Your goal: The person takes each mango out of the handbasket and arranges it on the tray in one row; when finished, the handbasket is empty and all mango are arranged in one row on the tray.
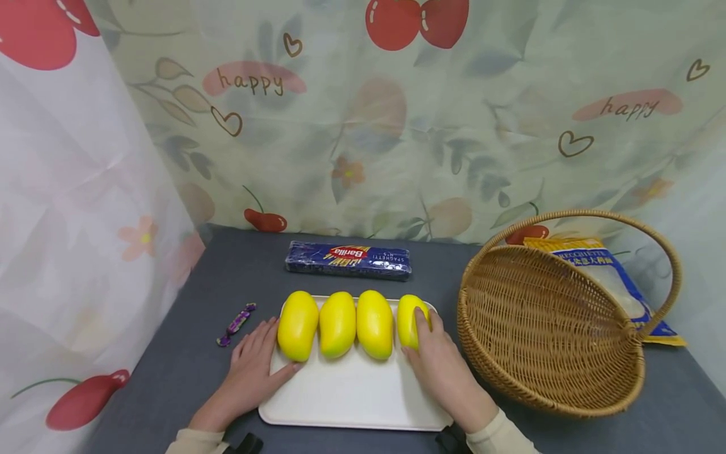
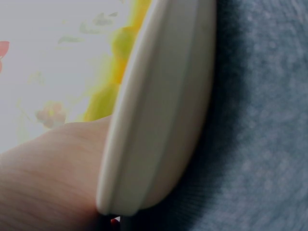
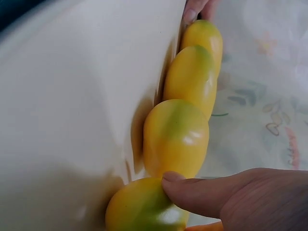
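Several yellow mangoes stand side by side in a row along the far side of a white rectangular tray [image 1: 351, 397]. My right hand [image 1: 439, 359] grips the rightmost mango [image 1: 409, 325], thumb on its left and fingers over its right side. In the right wrist view the thumb [image 3: 202, 192] presses on that mango's green-tinged skin. My left hand [image 1: 255, 362] lies at the tray's left edge, fingers extended beside the leftmost mango [image 1: 297, 326], thumb reaching over the rim. The left wrist view shows the tray's side wall [image 2: 159, 110] close up.
A blue Barilla spaghetti pack [image 1: 348, 260] lies behind the tray. A purple-wrapped candy [image 1: 236, 325] is left of my left hand. On the right, a wicker basket [image 1: 550, 328] with a tall handle tilts in front of a blue-and-yellow bag [image 1: 612, 277]. Printed curtains bound the dark tabletop.
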{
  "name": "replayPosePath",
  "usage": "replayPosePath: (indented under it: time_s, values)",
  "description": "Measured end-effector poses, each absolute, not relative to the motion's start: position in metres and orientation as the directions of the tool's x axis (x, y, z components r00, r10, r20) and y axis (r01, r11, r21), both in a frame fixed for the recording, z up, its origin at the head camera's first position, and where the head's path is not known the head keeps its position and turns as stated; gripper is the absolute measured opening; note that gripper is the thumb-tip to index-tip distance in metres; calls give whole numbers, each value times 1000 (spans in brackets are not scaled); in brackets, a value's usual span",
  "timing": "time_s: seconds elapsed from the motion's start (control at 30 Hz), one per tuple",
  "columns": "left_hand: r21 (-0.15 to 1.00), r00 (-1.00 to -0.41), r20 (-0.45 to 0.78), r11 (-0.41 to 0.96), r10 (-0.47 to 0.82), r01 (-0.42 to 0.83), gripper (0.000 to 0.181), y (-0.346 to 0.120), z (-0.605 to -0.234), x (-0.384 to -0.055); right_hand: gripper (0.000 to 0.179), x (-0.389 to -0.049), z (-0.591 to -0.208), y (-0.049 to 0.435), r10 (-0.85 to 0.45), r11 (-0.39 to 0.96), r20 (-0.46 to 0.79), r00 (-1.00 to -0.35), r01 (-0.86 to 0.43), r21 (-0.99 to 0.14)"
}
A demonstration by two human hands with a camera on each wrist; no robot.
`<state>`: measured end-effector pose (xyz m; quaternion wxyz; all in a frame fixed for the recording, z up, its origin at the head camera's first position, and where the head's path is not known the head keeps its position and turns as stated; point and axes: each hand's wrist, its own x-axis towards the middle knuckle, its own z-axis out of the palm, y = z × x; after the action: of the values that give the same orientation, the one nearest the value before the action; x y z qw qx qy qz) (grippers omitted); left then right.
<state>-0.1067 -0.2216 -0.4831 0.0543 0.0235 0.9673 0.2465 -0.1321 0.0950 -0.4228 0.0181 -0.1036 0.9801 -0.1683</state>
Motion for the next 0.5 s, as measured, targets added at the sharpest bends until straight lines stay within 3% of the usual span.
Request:
replayPosePath:
  time_s: [0.5]
  values:
    - [477, -992, -98, 879, 75, 19, 99, -222, -484, -107, 71, -132, -423, 95, -217, 921, 15, -976, -210, -328]
